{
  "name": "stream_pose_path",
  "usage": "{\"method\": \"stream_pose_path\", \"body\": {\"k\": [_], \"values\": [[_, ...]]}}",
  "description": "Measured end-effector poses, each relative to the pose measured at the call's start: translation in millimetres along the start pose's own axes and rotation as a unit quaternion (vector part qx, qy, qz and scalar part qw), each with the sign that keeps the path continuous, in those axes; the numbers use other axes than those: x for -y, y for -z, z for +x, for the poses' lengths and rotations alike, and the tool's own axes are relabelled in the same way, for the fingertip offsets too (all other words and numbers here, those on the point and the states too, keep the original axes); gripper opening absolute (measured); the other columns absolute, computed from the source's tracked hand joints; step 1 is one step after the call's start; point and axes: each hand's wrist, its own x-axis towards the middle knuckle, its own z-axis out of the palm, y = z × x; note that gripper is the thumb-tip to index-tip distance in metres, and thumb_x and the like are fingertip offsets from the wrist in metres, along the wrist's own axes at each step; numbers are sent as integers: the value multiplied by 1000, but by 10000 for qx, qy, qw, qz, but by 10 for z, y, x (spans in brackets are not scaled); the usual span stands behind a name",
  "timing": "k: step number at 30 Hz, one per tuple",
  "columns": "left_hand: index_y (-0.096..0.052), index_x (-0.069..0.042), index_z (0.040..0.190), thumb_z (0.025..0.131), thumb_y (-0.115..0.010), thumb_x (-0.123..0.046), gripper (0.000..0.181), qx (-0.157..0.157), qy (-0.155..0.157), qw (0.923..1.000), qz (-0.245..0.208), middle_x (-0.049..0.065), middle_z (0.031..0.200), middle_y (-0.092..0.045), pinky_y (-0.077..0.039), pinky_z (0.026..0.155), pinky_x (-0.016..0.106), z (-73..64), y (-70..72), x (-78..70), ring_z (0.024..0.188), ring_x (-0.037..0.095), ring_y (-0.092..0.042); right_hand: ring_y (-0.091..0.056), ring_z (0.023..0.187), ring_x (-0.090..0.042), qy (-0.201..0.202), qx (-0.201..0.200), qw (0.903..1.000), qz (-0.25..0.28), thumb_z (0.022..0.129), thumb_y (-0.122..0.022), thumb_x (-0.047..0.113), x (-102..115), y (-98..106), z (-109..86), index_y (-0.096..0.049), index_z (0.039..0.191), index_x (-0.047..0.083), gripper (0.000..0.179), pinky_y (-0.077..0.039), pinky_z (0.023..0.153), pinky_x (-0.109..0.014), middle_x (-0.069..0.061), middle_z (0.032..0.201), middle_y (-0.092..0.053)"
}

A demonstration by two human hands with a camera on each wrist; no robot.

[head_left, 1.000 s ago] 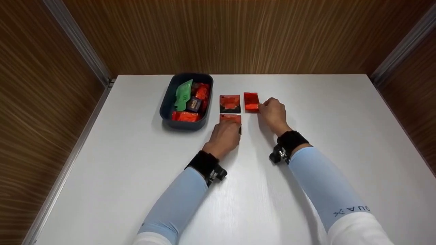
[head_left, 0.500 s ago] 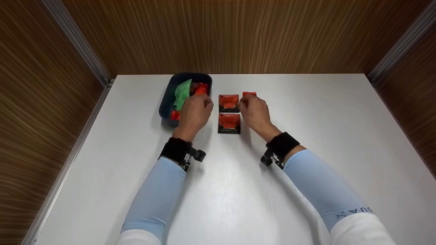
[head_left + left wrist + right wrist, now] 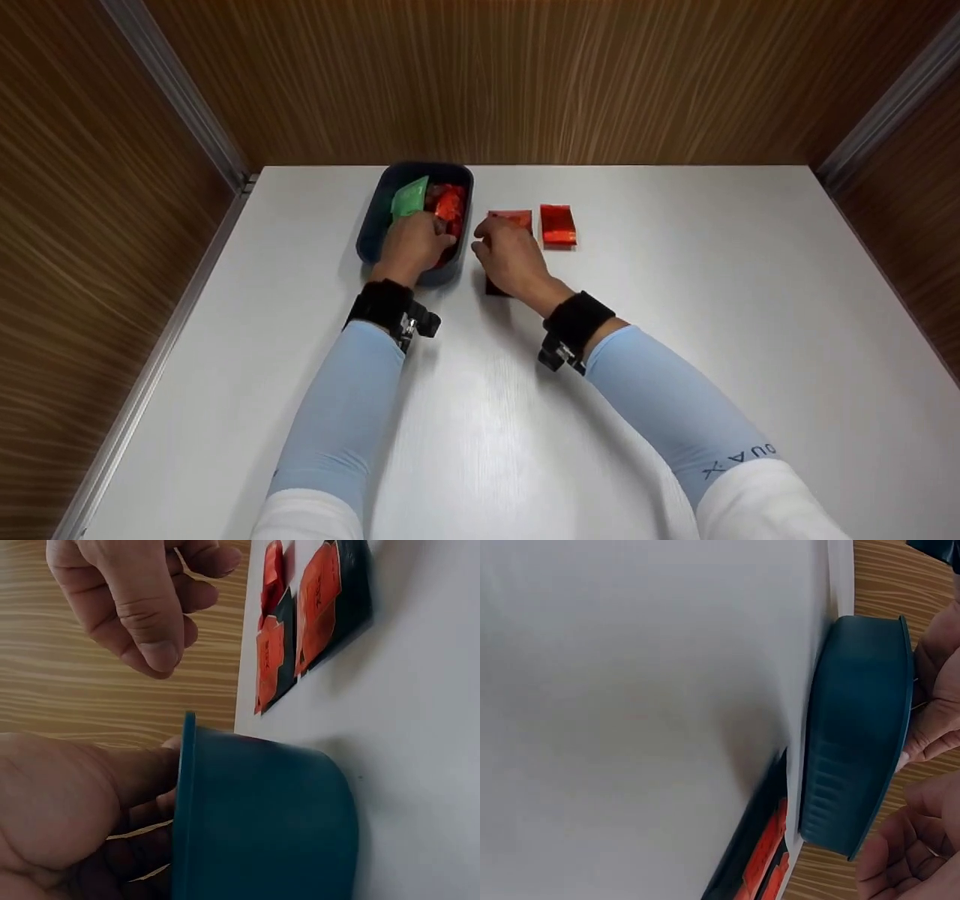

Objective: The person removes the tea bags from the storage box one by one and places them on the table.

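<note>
My left hand (image 3: 409,246) reaches into a dark blue-green box (image 3: 367,234), its fingertips hidden. In the left wrist view its fingers pass behind the box's rim (image 3: 185,795); whether they pinch anything is hidden. Inside the box lie a green packet (image 3: 409,197) and shiny red packets (image 3: 450,204). My right hand (image 3: 514,259) hovers right of the box with loosely curved fingers and holds nothing. Beneath it, partly covered, lie two flat red-and-black square sachets, the far one (image 3: 517,217) and the near one (image 3: 495,288); the left wrist view shows both sachets (image 3: 324,604).
A shiny red packet (image 3: 558,225) lies on the white table (image 3: 675,247) to the right of the sachets. Wood-grained panels (image 3: 525,82) stand at the back and both sides, with metal strips at the corners.
My left hand left the near sachet and went into the box. My right hand let go of the red packet and moved left over the sachets, toward the box.
</note>
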Motion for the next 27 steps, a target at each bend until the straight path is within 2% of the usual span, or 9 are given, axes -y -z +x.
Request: {"method": "stream_pose_path", "body": {"k": [6,13,19,21,24,27], "values": [[-75,-9,93,101,-65,-26,20,-42,-128,9999,-84,7,92,-70,-50,74,39,-15,11,39,86,25,-61,-66,98,-29,-13,41,10000,-8,100,-65,14,-40,-25,-19,-71,115,0,21,-52,88,-43,-14,105,-72],[-66,-10,102,96,-62,-14,8,-308,152,9992,-208,7,96,-67,-52,77,43,-2,9,73,90,25,-62,-67,100,-29,-192,185,9996,17,100,-65,17,-56,-35,-34,-72,117,1,24,-52,88,-43,-13,108,-73],[-65,-7,116,96,-60,-10,21,-209,216,9994,-163,10,107,-68,-54,85,45,6,5,86,98,27,-63,-67,101,-28,-241,216,9995,51,101,-65,17,-64,-19,-46,-72,118,2,24,-52,89,-43,-13,109,-73],[-68,-6,114,97,-57,-9,20,-323,193,9990,-226,12,109,-70,-54,85,45,8,19,100,100,28,-64,-67,101,-28,-232,207,9995,80,101,-64,17,-64,-18,-48,-72,118,2,24,-52,89,-43,-13,109,-73],[-71,-6,120,98,-53,-7,28,-617,135,9971,-433,13,112,-72,-55,83,43,-1,56,113,100,27,-66,-67,101,-28,-220,200,9994,154,101,-64,17,-68,-9,-56,-72,118,2,24,-52,89,-43,-13,109,-73],[-71,-6,126,98,-52,-5,34,-1027,-130,9920,-718,13,112,-73,-57,80,40,-19,91,97,96,26,-69,-66,100,-28,-196,142,9994,229,101,-64,16,-90,17,-63,-72,116,1,23,-52,89,-43,-12,107,-73]]}}
